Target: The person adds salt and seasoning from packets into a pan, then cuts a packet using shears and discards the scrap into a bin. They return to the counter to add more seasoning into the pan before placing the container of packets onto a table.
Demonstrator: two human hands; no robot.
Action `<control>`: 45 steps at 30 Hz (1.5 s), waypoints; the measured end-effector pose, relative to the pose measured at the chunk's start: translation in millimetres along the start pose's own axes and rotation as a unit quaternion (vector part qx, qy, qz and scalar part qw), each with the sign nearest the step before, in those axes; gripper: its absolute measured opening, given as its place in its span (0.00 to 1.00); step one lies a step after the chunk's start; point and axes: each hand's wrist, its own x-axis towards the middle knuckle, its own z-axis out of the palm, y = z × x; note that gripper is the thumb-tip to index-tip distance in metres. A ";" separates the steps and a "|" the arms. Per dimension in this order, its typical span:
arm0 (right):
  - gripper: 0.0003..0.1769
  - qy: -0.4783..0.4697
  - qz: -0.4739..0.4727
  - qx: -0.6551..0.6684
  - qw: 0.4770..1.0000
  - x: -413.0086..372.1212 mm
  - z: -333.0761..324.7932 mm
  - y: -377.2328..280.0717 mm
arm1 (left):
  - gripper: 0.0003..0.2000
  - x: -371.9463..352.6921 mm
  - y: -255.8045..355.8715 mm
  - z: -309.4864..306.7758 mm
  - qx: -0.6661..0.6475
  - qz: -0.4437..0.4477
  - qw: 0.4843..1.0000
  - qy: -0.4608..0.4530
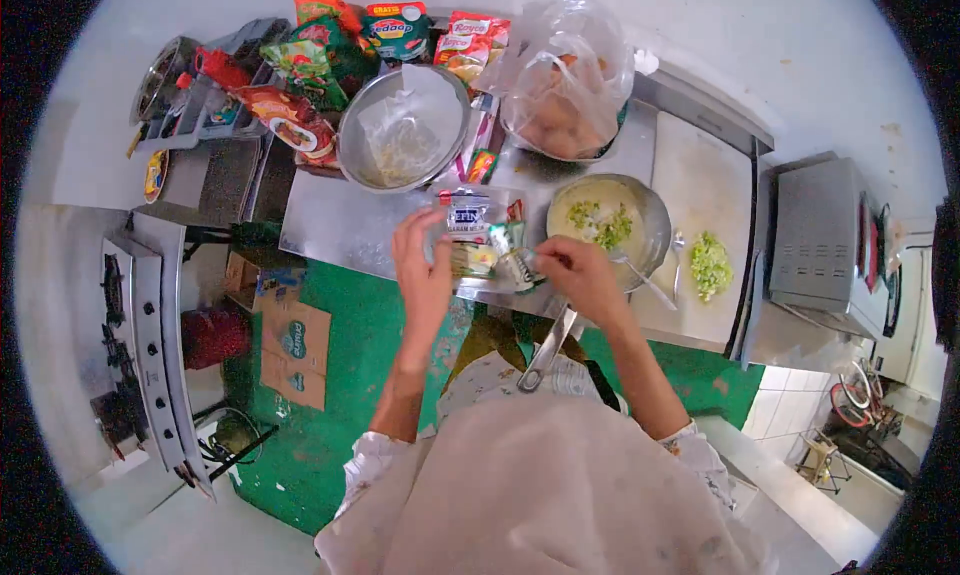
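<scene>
– Green-and-silver foil sachet [512,258]: where is it right now?

– Between the two hands, in the air over the front edge of the bare steel counter [330,225]. It is just beside the near rim of the round metal pan of pale batter and chopped greens [605,225], not over it.

– How are the fingers?

– The right hand [582,278] has its fingers curled, thumb and forefinger pinching the sachet's right end. The left hand [424,267] stands fingers-up and close together. They press against the sachet's other end and a clear plastic packet with a blue label [467,215] just behind it. The thumb is hidden.

– Which way does it run?

– Its long axis seems to go across, hand to hand, tilted so the right end sits lower, toward the pan. Which end is the mouth I cannot tell; it is too small.

– What could go wrong?

– I'd judge a spill. If it is open, or tears, while off the pan, the contents would land on the counter or the green floor [330,455] below. The left hand minds two packets at once, so one could slip. The pan's long handle [548,350] juts toward the body, and a dropped elbow could knock it.
</scene>
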 end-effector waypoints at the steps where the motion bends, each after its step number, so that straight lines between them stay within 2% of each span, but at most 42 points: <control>1: 0.07 0.005 0.052 0.093 0.994 -3.4 -8.4 -4.3 | 0.15 -2.5 17.8 -2.0 -0.002 0.003 1.000 -0.002; 2: 0.06 0.009 0.101 0.185 0.977 -6.2 -15.2 -6.9 | 0.14 -5.4 39.6 -1.8 -0.186 -0.105 0.975 -0.066; 3: 0.09 0.025 0.117 0.191 0.974 -9.4 -19.3 -8.5 | 0.12 -7.4 59.2 -0.2 -0.361 -0.207 0.900 -0.127; 4: 0.09 0.029 0.115 0.190 0.974 -12.9 -23.3 -13.5 | 0.12 -10.0 75.0 2.1 -0.363 -0.204 0.900 -0.129; 6: 0.06 0.070 0.094 0.224 0.967 -21.4 -30.0 -26.6 | 0.12 -14.2 102.9 6.7 -0.543 -0.252 0.780 -0.182; 7: 0.06 0.074 0.093 0.224 0.967 -27.0 -33.0 -30.2 | 0.11 -12.6 115.5 7.4 -0.510 -0.254 0.800 -0.190; 9: 0.06 0.161 0.031 0.112 0.980 -38.0 -38.9 -35.1 | 0.11 -14.3 123.1 13.7 -0.486 -0.257 0.813 -0.193; 10: 0.06 0.164 0.030 0.111 0.980 -41.6 -42.0 -37.1 | 0.11 -13.7 129.5 15.5 -0.460 -0.263 0.826 -0.193; 12: 0.08 0.277 -0.085 -0.028 0.957 -49.4 -48.9 -38.9 | 0.10 -14.8 149.2 14.4 -0.486 -0.246 0.820 -0.177; 13: 0.08 0.281 -0.086 -0.028 0.955 -53.0 -53.7 -36.0 | 0.10 -15.8 156.5 12.8 -0.453 -0.223 0.840 -0.199; 15: 0.11 0.290 -0.202 -0.128 0.927 -60.2 -64.1 -29.1 | 0.12 -23.4 164.7 15.1 -0.384 -0.197 0.869 -0.241; 18: 0.13 0.297 -0.229 -0.185 0.909 -75.5 -84.0 -22.7 | 0.12 -35.6 185.7 26.8 -0.425 -0.219 0.845 -0.240; 25: 0.07 0.252 -0.231 -0.220 0.914 -110.0 -116.4 2.6 | 0.08 -72.1 217.8 50.5 -0.404 -0.217 0.851 -0.255; 26: 0.06 0.195 -0.195 -0.184 0.944 -113.9 -122.1 4.2 | 0.08 -76.0 222.9 53.0 -0.404 -0.217 0.852 -0.253; 27: 0.06 0.135 -0.157 -0.147 0.967 -117.7 -127.0 6.3 | 0.08 -80.1 227.8 55.4 -0.450 -0.268 0.818 -0.239; 28: 0.06 0.133 -0.160 -0.147 0.967 -120.0 -130.3 12.4 | 0.08 -84.5 231.9 57.1 -0.493 -0.318 0.778 -0.223; 30: 0.04 0.075 -0.197 -0.078 0.975 -122.6 -131.8 31.3 | 0.09 -95.9 230.8 63.1 -0.485 -0.322 0.782 -0.222; 34: 0.04 0.105 -0.177 -0.174 0.963 -136.7 -129.6 49.0 | 0.10 -114.8 235.9 69.1 -0.465 -0.344 0.789 -0.208; 36: 0.05 0.147 -0.163 -0.273 0.937 -139.1 -134.7 52.9 | 0.11 -121.6 242.2 71.9 -0.456 -0.346 0.795 -0.198; 37: 0.05 0.147 -0.164 -0.273 0.936 -139.9 -136.6 55.8 | 0.11 -124.1 245.4 73.6 -0.456 -0.340 0.798 -0.199; 39: 0.11 0.158 -0.182 -0.288 0.927 -140.4 -137.6 64.4 | 0.11 -126.9 250.7 78.2 -0.461 -0.331 0.799 -0.199; 43: 0.12 0.190 -0.210 -0.335 0.899 -143.6 -139.5 77.1 | 0.14 -125.2 260.3 84.0 -0.445 -0.330 0.812 -0.181; 45: 0.05 0.197 -0.176 -0.309 0.914 -150.1 -145.6 73.1 | 0.14 -124.4 262.3 85.1 -0.437 -0.324 0.820 -0.178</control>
